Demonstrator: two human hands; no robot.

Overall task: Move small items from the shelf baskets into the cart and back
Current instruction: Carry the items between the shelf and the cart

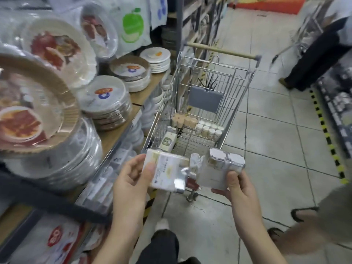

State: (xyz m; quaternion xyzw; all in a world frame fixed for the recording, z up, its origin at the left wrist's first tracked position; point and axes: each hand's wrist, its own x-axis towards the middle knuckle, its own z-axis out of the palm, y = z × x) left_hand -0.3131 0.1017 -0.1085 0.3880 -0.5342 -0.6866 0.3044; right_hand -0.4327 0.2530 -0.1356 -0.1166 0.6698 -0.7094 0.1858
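My left hand (131,176) grips a flat white packet (167,170) with a silvery edge, thumb on its front. My right hand (238,189) grips a second white packet (219,168) wrapped in clear film, held just right of the first. Both packets hover at the near end of the wire shopping cart (243,80). Inside the cart lie a similar white packet (168,141), a pack of beige cups (183,120) and a pack of small white bottles (209,129).
Shelves on my left hold stacks of wrapped paper plates (106,98) and small packets (106,180) on a lower level. Another person (320,48) stands at the back right, and someone's sandalled feet (302,214) are close on my right. Tiled floor runs between.
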